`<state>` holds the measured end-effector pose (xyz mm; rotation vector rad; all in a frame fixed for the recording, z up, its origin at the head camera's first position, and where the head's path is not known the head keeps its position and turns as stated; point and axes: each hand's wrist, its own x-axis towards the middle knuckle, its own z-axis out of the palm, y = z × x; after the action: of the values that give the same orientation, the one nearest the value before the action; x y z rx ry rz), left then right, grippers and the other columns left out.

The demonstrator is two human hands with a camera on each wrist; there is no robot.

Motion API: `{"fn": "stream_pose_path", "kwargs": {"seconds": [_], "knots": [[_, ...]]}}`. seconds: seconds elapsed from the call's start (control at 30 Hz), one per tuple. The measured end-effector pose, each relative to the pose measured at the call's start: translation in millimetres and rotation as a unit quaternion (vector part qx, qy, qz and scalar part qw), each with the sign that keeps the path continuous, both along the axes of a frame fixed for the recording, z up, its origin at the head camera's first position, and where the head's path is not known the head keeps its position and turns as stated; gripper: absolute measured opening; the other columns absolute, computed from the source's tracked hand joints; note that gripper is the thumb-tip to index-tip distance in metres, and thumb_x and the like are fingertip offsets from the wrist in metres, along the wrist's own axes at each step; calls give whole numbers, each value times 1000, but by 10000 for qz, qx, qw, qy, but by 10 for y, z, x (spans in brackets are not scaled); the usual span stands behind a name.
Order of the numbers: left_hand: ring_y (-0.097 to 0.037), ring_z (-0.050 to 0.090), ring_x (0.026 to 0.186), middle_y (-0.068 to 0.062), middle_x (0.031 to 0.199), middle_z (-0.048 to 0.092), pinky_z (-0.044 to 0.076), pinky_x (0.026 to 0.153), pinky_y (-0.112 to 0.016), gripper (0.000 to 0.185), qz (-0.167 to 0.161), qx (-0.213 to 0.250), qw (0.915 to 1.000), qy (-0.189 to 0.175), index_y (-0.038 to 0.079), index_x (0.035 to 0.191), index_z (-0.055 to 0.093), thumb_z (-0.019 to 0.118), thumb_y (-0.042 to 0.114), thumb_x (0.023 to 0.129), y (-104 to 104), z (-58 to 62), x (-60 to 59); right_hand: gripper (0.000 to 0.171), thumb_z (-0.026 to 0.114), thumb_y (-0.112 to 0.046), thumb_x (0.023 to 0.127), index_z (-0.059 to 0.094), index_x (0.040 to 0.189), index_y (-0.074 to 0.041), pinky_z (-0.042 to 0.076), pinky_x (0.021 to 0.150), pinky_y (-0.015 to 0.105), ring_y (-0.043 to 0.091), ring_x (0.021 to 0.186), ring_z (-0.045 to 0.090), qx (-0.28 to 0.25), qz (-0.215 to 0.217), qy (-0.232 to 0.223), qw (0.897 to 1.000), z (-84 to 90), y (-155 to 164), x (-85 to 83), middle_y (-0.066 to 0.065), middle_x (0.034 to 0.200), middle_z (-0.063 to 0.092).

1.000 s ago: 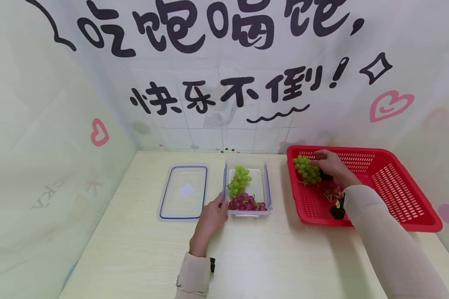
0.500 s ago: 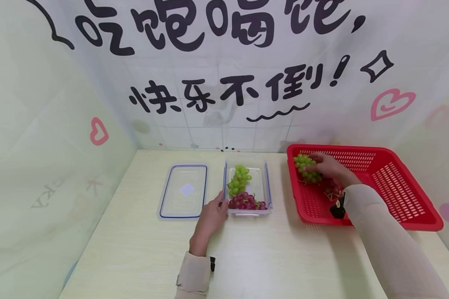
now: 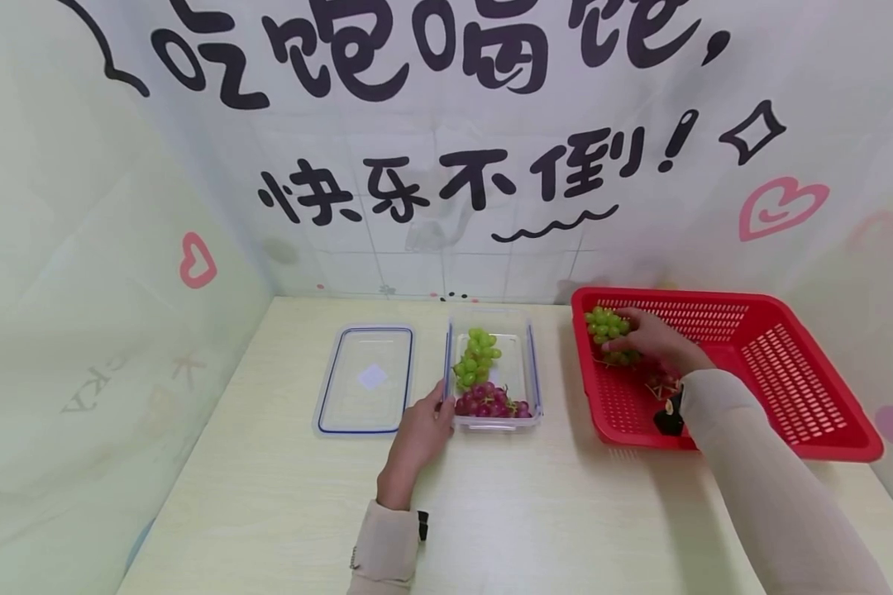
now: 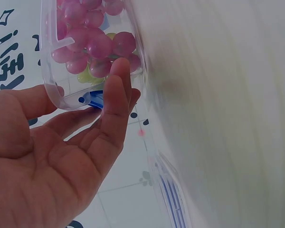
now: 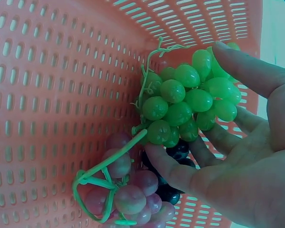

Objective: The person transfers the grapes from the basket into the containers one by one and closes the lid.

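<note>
Pale worktop (image 3: 283,496) under a lettered wall carries everything. Curled fingers (image 5: 180,173) of the right hand (image 3: 658,335) close round the green grape bunch (image 3: 608,332) inside the red basket (image 3: 789,380), just over the red grapes (image 5: 128,190). The left hand (image 3: 420,430) rests relaxed against the clear container (image 3: 524,364). Judged, this is the grasp; next comes a gentle lift toward the container beside its lid (image 3: 365,378).

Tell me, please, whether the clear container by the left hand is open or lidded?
Open: the clear container shows its grapes uncovered, and its lid lies flat beside it.
</note>
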<state>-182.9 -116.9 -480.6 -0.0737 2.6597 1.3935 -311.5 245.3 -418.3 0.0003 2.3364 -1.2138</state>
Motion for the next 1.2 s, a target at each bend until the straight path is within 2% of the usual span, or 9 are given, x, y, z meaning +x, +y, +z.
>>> {"fn": "stream_pose_path", "kwargs": {"seconds": [0.5,0.67,1.0,1.2], "knots": [[-15,66,76,-13,107,70,53,68,-33,52,64,14,9999,-97,7,152,37,44,29,106,6,20,-2,84,74,-20,89,25,155,-5,42,104,57,41,127,40,266,-70,-42,9996,-59,-45,-4,24,145,36],[-15,66,75,-13,105,70,52,67,-32,51,43,16,9999,-96,7,152,38,45,28,106,4,23,-5,80,75,-18,88,29,152,-3,45,102,55,40,124,43,329,-65,130,9994,-81,-60,-10,23,142,38],[-14,66,74,-14,107,70,53,69,-34,51,20,-31,10000,-57,6,152,38,45,26,106,4,30,5,84,80,-20,83,30,148,0,46,99,58,43,122,46,704,-152,412,9966,-138,-88,-34,25,141,40],[-13,65,73,-14,109,69,52,66,-32,50,42,-2,10000,-78,8,152,39,45,27,106,3,35,1,84,80,-21,83,30,146,2,47,97,58,44,119,49,890,-132,560,9944,-151,-124,-34,27,139,43]]}}
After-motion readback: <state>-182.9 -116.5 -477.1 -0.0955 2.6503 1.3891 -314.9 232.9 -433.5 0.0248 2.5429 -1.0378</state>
